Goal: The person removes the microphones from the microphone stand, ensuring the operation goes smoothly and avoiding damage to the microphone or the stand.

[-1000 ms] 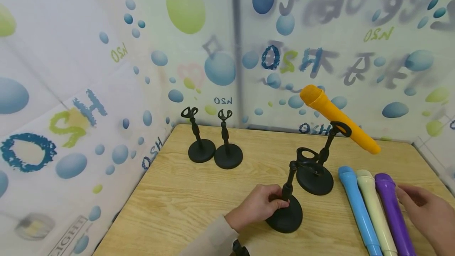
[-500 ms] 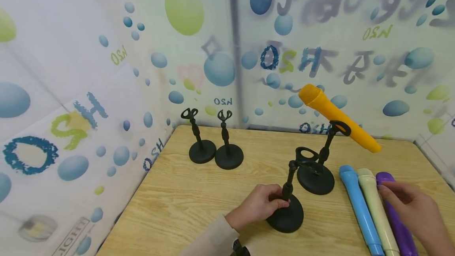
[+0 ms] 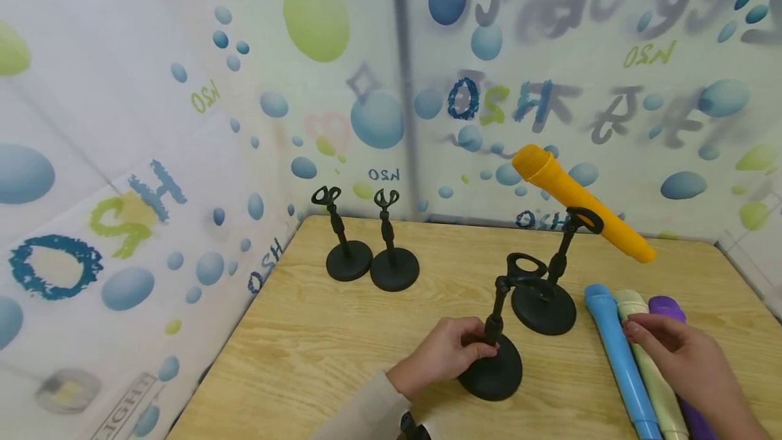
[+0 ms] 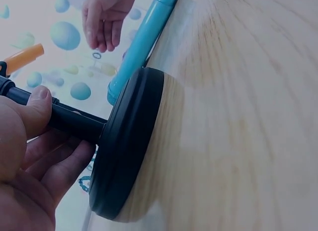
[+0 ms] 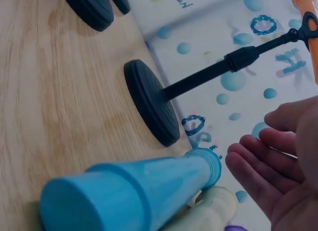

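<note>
In the head view, my left hand point(image 3: 442, 353) grips the lower pole of a black microphone stand point(image 3: 499, 379), whose round base is on the table. The left wrist view shows thumb and fingers around that pole point(image 4: 74, 122). My right hand point(image 3: 690, 365) is over the cream microphone point(image 3: 658, 389) and partly hides the purple microphone point(image 3: 667, 306). Its fingers point(image 5: 258, 174) are relaxed, holding nothing, in the right wrist view. A blue microphone point(image 3: 620, 358) lies to the left of the cream one. Behind, an orange microphone point(image 3: 583, 204) rests tilted in another stand's point(image 3: 544, 311) clip.
Two more black stands, one farther left point(image 3: 348, 262) and one beside it point(image 3: 395, 270), stand at the back left of the wooden table point(image 3: 305, 358). Patterned curtain walls point(image 3: 342, 87) rise behind the table and on its left.
My right hand has moved left, from beside the purple microphone to over the cream one. The left hand keeps its grip on the stand, which stays in place.
</note>
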Tool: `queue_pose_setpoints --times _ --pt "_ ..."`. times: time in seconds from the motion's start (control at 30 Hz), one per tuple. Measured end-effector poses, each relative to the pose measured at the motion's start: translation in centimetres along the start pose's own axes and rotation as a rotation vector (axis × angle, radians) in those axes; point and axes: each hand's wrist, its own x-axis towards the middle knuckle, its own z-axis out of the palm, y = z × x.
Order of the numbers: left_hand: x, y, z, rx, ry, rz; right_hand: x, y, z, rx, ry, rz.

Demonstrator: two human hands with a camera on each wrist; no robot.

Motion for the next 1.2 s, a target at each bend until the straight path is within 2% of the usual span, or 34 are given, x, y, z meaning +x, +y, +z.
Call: queue_pose_setpoints --times 0.13,0.47,0.73,1.2 --pt "0.0 0.1 0.1 -0.004 -0.005 0.010 -0.2 -0.5 0.4 0.006 -0.019 -0.005" --pt "-0.1 -0.2 0.1 -0.010 0.013 0.020 -0.1 -1.9 1.6 0.159 -0.017 -0.113" --pt "-0.1 -0.1 0.1 -0.027 0.012 0.001 0.0 -3.1 2.6 0.211 -0.024 -0.132" --pt "-0.3 -0.2 0.1 -0.038 0.016 0.012 0.0 -6.4 4.1 0.344 -0.047 -0.255"
